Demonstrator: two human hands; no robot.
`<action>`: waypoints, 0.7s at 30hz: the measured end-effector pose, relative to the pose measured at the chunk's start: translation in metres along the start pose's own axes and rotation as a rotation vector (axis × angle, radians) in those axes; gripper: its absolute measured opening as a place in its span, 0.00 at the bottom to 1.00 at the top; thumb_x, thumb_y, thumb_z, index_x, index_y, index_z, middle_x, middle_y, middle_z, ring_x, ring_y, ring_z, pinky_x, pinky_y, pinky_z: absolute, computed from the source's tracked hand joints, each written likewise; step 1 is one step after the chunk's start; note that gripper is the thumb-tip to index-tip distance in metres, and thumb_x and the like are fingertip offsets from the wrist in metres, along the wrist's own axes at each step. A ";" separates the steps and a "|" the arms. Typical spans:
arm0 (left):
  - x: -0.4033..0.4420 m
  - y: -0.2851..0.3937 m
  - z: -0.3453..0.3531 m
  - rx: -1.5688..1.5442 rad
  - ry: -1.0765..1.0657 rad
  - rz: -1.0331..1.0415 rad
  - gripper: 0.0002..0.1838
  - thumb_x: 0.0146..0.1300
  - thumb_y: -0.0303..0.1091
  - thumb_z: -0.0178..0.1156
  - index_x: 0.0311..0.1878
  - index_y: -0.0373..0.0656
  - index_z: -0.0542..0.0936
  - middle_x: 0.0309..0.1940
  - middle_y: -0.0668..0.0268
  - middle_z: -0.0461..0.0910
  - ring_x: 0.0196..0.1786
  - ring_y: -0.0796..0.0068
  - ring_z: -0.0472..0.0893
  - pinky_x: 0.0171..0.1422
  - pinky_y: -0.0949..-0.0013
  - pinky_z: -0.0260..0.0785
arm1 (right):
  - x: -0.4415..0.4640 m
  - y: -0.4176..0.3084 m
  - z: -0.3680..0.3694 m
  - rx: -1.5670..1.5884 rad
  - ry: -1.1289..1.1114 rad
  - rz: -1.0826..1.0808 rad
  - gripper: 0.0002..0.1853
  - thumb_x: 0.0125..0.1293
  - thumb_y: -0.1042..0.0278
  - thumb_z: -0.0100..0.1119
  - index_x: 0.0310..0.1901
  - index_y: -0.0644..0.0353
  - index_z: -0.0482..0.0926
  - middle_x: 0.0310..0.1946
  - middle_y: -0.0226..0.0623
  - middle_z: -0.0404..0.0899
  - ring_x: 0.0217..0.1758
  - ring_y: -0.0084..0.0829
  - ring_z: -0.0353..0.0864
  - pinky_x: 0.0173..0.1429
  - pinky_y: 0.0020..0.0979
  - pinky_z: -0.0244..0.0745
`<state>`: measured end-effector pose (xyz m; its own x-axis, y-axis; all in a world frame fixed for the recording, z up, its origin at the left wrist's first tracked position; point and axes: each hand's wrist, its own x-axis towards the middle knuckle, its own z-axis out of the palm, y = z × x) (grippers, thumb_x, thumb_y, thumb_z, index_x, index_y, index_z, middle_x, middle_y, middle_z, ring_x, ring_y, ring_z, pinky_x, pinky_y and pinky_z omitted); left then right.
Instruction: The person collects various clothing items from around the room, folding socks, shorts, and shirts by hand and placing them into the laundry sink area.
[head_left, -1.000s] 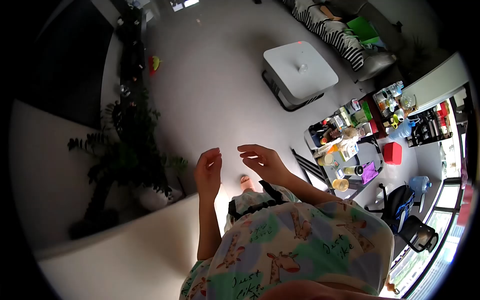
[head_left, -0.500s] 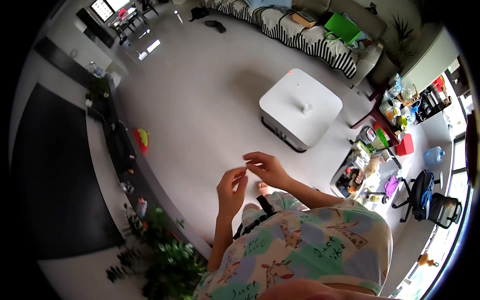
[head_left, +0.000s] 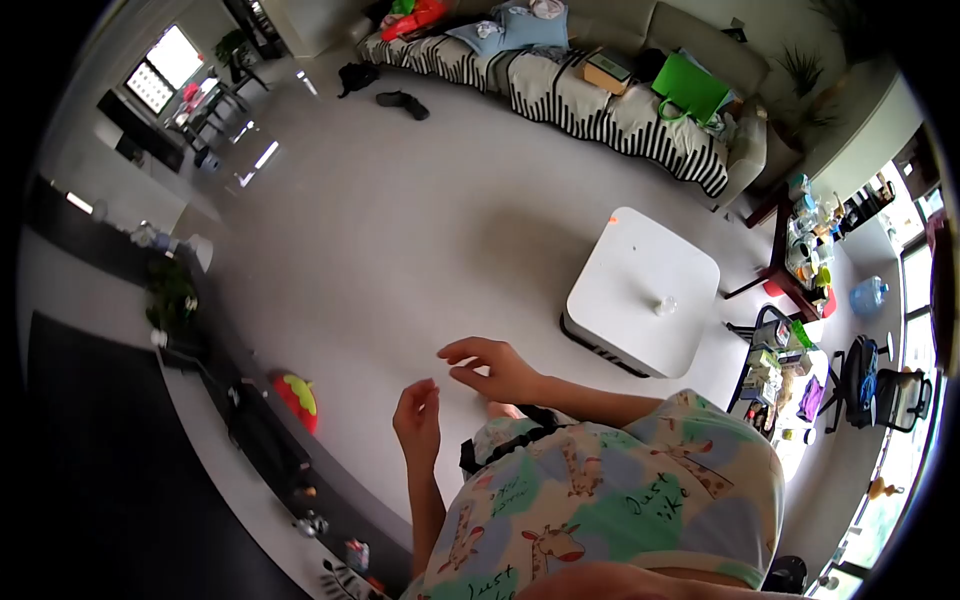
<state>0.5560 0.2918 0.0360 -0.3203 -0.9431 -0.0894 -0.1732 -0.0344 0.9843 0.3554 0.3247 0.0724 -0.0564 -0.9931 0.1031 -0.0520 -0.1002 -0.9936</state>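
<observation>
My right hand (head_left: pixel 492 370) is held out in front of my body above the floor. Its fingers are stretched and slightly bent, the thumb stands apart from them, and I see nothing in it. Lower and to the left, my left hand (head_left: pixel 417 420) is raised with its fingers pointing up, loosely bent. No object shows in it. A small gap separates the two hands, and neither touches anything. Nearest on the right is a low white table (head_left: pixel 640 285) with a small clear glass-like item (head_left: pixel 666 305) on top.
A sofa (head_left: pixel 690 30) with a striped cover stands at the back, holding a green bag (head_left: pixel 690 85). Dark shoes (head_left: pixel 403 104) lie on the floor. A red strawberry-shaped item (head_left: pixel 297 402) sits by the left cabinet. Cluttered tables and an office chair (head_left: pixel 870 385) line the right.
My hands have drawn apart from touching fingertips and moved left in view. The view has turned, so the white table now appears lower and farther right and more of the sofa shows.
</observation>
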 end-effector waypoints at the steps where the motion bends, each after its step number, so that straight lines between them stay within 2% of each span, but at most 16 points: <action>1: 0.046 0.010 0.003 0.012 -0.073 0.037 0.11 0.68 0.23 0.57 0.53 0.35 0.77 0.46 0.63 0.81 0.50 0.74 0.81 0.55 0.74 0.73 | 0.025 0.001 -0.012 -0.005 0.053 0.051 0.15 0.67 0.72 0.60 0.55 0.60 0.79 0.52 0.39 0.81 0.53 0.33 0.82 0.54 0.32 0.81; 3: 0.127 0.037 0.016 -0.007 -0.224 0.080 0.13 0.68 0.20 0.55 0.55 0.34 0.76 0.49 0.62 0.80 0.54 0.73 0.81 0.58 0.72 0.72 | 0.068 0.007 -0.038 -0.067 0.175 0.053 0.16 0.67 0.72 0.60 0.56 0.60 0.78 0.52 0.39 0.81 0.52 0.33 0.83 0.54 0.32 0.81; 6: 0.237 0.078 0.048 0.039 -0.492 0.154 0.17 0.67 0.22 0.56 0.60 0.36 0.74 0.56 0.59 0.78 0.60 0.69 0.78 0.60 0.70 0.73 | 0.131 0.032 -0.081 -0.062 0.347 0.072 0.16 0.67 0.73 0.59 0.56 0.63 0.78 0.50 0.40 0.82 0.50 0.32 0.84 0.52 0.31 0.81; 9: 0.337 0.103 0.088 0.048 -0.605 0.378 0.18 0.67 0.25 0.58 0.60 0.39 0.76 0.56 0.57 0.79 0.57 0.66 0.80 0.59 0.67 0.75 | 0.205 0.080 -0.120 0.107 0.496 0.151 0.15 0.67 0.76 0.57 0.55 0.66 0.77 0.46 0.42 0.83 0.48 0.30 0.84 0.50 0.29 0.79; 10: 0.372 0.105 0.098 0.131 -0.597 0.449 0.18 0.67 0.28 0.59 0.59 0.39 0.76 0.57 0.58 0.78 0.57 0.65 0.80 0.59 0.65 0.74 | 0.237 0.092 -0.134 0.116 0.522 0.140 0.15 0.67 0.75 0.57 0.55 0.66 0.77 0.46 0.42 0.83 0.48 0.30 0.84 0.51 0.30 0.79; 13: 0.467 0.107 0.115 0.162 -0.559 0.432 0.19 0.67 0.24 0.58 0.61 0.36 0.75 0.58 0.57 0.77 0.60 0.65 0.78 0.61 0.65 0.74 | 0.338 0.106 -0.181 0.064 0.515 0.084 0.16 0.67 0.74 0.57 0.55 0.65 0.77 0.47 0.42 0.83 0.49 0.31 0.84 0.51 0.31 0.80; 14: 0.495 0.108 0.116 0.167 -0.521 0.426 0.19 0.66 0.23 0.58 0.60 0.36 0.75 0.58 0.57 0.77 0.59 0.66 0.79 0.59 0.67 0.75 | 0.376 0.107 -0.190 0.048 0.505 0.063 0.16 0.67 0.74 0.57 0.56 0.65 0.77 0.47 0.42 0.83 0.49 0.31 0.84 0.51 0.31 0.80; 17: 0.583 0.101 0.099 0.143 -0.395 0.262 0.17 0.66 0.26 0.59 0.58 0.40 0.77 0.56 0.59 0.79 0.56 0.67 0.80 0.57 0.66 0.76 | 0.496 0.081 -0.225 0.024 0.406 0.074 0.14 0.68 0.75 0.57 0.55 0.65 0.77 0.49 0.39 0.82 0.52 0.28 0.82 0.54 0.31 0.80; 21: 0.698 0.096 0.066 0.226 -0.253 0.166 0.17 0.66 0.23 0.58 0.58 0.39 0.76 0.53 0.60 0.80 0.53 0.67 0.81 0.54 0.68 0.76 | 0.642 0.057 -0.259 0.051 0.232 -0.058 0.15 0.67 0.73 0.58 0.54 0.63 0.78 0.50 0.40 0.82 0.51 0.32 0.83 0.53 0.32 0.81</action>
<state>0.2547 -0.3478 0.0578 -0.5766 -0.8170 0.0057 -0.2917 0.2124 0.9326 0.0575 -0.3030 0.0940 -0.2830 -0.9454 0.1617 -0.0121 -0.1651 -0.9862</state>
